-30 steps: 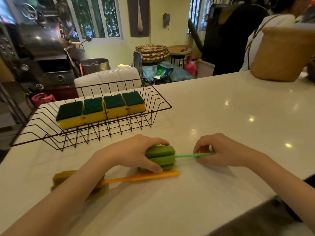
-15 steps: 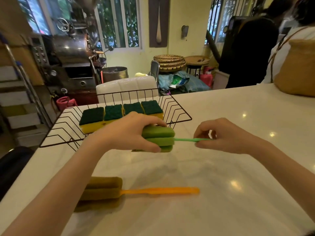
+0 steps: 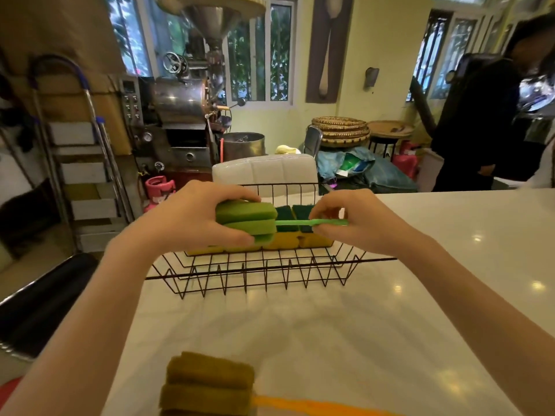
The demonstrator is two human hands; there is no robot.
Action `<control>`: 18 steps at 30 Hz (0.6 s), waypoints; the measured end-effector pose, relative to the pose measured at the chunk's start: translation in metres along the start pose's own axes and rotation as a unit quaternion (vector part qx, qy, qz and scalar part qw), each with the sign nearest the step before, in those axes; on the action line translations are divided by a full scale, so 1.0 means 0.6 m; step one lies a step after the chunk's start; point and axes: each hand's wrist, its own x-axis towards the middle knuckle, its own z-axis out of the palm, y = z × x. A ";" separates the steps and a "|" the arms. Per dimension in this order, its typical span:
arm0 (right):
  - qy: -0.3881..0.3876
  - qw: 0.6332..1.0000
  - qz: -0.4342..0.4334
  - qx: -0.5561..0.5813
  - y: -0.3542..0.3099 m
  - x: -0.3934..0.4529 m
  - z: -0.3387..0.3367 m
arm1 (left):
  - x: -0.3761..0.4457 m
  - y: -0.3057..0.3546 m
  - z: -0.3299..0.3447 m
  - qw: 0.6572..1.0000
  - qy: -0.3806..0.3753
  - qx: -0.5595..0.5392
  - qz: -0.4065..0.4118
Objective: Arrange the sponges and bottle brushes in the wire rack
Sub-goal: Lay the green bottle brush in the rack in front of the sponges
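Observation:
A green bottle brush (image 3: 249, 220) hangs level above the black wire rack (image 3: 258, 271). My left hand (image 3: 192, 219) grips its spongy head and my right hand (image 3: 354, 220) pinches its thin green handle. Inside the rack sits a row of yellow sponges with dark green tops (image 3: 295, 232), partly hidden behind the brush and my hands. An orange-handled bottle brush (image 3: 210, 385) with an olive sponge head lies on the white counter near me.
The white counter (image 3: 420, 295) stretches right and toward me. A white padded chair back (image 3: 264, 171) stands just behind the rack. A person in dark clothes (image 3: 480, 124) stands at the far right. Machinery and a stepladder fill the left background.
Both hands have carried the green brush up and forward from the counter until it is over the rack. The orange brush stayed on the counter.

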 end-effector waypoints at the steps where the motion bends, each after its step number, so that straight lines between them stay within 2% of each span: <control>1: -0.001 1.000 -0.005 0.003 0.001 0.011 0.007 | 0.002 -0.010 -0.002 1.000 0.005 0.004 -0.010; 7: -0.047 0.998 -0.011 -0.027 -0.003 0.055 0.050 | 0.019 -0.071 -0.003 0.997 0.011 0.036 -0.064; 14: -0.160 0.982 0.012 -0.102 -0.009 0.089 0.084 | 0.036 -0.109 0.018 0.985 -0.068 0.105 -0.119; 18: -0.208 0.973 0.029 -0.098 -0.019 0.092 0.094 | 0.042 -0.122 0.033 0.977 -0.098 0.128 -0.140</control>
